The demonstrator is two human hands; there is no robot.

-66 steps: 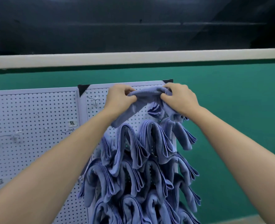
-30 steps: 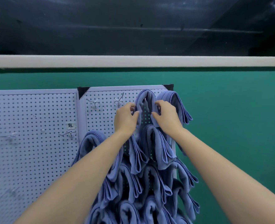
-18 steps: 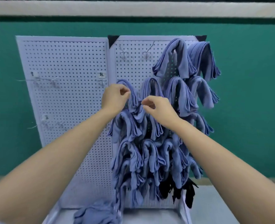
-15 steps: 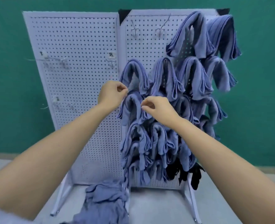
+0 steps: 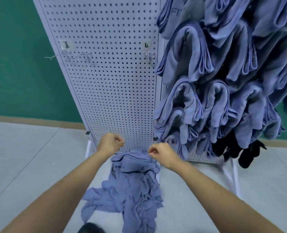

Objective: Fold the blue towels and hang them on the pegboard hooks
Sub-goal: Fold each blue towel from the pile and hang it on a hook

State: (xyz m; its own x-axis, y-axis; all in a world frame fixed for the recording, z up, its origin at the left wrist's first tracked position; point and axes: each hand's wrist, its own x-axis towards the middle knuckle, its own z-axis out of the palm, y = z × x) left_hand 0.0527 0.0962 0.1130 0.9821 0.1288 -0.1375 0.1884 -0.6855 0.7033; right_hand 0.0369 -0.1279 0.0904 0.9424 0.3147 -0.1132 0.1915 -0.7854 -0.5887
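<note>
Rows of folded blue towels [image 5: 198, 52] crowd the right side of the pegboard [image 5: 109, 73]. A crumpled heap of towels [image 5: 132, 182] waits unfolded on the floor [image 5: 30, 157] at its foot, and several hooks [image 5: 149, 56] are bare. The left hand [image 5: 111, 142] hovers clenched and empty just above the heap. The right hand [image 5: 161, 153] curls at the heap's top edge, and I cannot tell whether it pinches cloth.

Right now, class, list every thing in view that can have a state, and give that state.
left hand: fingers curled, nothing visibly held.
right hand: fingers curled, nothing visibly held.
loose towels: unfolded, heaped on the floor.
hung towels: folded, hanging on the pegboard.
left-panel hooks: bare.
black cloths: hanging low, beneath the hung towels.
</note>
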